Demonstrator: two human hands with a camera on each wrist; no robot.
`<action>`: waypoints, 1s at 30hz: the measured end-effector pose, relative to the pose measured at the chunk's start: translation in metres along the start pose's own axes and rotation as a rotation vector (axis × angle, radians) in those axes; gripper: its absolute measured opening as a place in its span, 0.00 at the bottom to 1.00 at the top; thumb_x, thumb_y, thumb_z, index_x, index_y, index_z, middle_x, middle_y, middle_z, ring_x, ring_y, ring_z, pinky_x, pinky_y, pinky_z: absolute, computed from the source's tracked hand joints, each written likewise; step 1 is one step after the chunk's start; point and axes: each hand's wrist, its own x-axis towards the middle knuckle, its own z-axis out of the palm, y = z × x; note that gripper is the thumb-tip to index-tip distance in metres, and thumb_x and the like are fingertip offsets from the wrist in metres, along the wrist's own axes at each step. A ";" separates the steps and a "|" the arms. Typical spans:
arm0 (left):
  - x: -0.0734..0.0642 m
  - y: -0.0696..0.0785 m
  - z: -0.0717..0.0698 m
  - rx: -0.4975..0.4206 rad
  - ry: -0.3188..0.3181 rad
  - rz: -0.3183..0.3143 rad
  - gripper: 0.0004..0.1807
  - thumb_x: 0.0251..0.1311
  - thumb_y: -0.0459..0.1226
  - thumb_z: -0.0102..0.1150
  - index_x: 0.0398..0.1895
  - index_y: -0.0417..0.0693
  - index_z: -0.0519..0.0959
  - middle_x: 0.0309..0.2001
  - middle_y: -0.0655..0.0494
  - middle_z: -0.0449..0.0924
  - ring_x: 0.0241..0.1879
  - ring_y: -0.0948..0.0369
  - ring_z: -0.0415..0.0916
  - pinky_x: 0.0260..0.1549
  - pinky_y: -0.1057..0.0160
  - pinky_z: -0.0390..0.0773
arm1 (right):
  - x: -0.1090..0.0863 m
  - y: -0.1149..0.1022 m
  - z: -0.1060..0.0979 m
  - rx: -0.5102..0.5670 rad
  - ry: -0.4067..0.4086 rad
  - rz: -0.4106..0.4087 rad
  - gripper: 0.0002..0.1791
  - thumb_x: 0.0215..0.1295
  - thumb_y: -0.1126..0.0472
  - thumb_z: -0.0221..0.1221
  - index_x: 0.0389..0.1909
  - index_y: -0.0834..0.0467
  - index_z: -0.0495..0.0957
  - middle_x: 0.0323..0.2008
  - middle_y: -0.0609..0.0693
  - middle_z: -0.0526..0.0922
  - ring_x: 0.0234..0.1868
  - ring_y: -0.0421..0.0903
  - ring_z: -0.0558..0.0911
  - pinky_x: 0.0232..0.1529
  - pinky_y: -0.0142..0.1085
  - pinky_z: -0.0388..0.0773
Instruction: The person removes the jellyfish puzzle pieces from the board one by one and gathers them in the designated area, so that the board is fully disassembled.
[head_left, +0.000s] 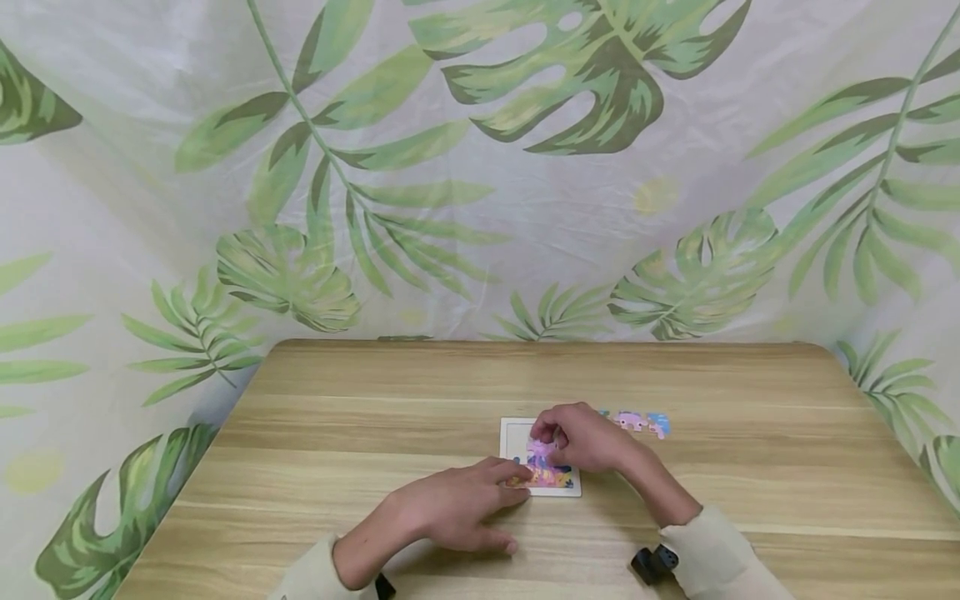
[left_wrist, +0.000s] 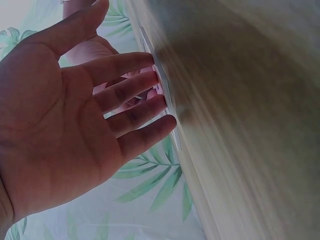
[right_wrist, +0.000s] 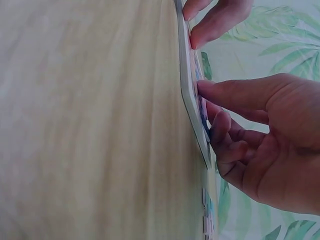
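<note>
A jigsaw puzzle board (head_left: 553,492) with a white border lies on the table, its lower part covered by colourful pieces. My left hand (head_left: 467,506) reaches over its lower left corner, with fairly straight fingertips resting on the pieces and border; the thumb is spread away. My right hand (head_left: 588,437) is over the upper right part of the board. Its curled fingers and thumb pinch a pink puzzle piece (head_left: 537,447) low over the picture. In the right wrist view, the right thumb (right_wrist: 232,94) comes down at the board's surface, and the fingers partly hide the piece.
Several loose puzzle pieces (head_left: 637,422) in pink and blue lie on the wooden table (head_left: 360,425) to the right of the board, partly behind the right wrist. A leaf-patterned cloth (head_left: 420,208) hangs behind the table. Black wrist devices (head_left: 654,564) sit at the cuffs.
</note>
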 end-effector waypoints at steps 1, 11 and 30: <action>0.000 0.000 0.000 -0.001 0.000 -0.001 0.32 0.73 0.57 0.63 0.75 0.54 0.77 0.82 0.60 0.65 0.80 0.57 0.64 0.73 0.59 0.75 | 0.000 0.000 0.000 0.000 0.002 0.003 0.16 0.62 0.73 0.72 0.49 0.59 0.86 0.38 0.46 0.84 0.34 0.38 0.76 0.39 0.29 0.77; 0.002 -0.001 0.001 -0.018 0.007 -0.008 0.32 0.73 0.57 0.64 0.75 0.54 0.78 0.81 0.60 0.66 0.80 0.58 0.64 0.73 0.59 0.75 | -0.002 0.004 0.002 -0.002 0.033 -0.033 0.16 0.61 0.73 0.70 0.48 0.58 0.86 0.35 0.47 0.82 0.32 0.35 0.75 0.37 0.29 0.76; 0.002 -0.001 0.002 -0.036 0.004 -0.014 0.33 0.73 0.56 0.64 0.75 0.54 0.77 0.82 0.60 0.65 0.81 0.57 0.62 0.73 0.58 0.75 | -0.006 0.013 -0.002 0.114 0.042 -0.091 0.11 0.74 0.67 0.63 0.53 0.57 0.84 0.36 0.45 0.85 0.34 0.35 0.78 0.39 0.29 0.77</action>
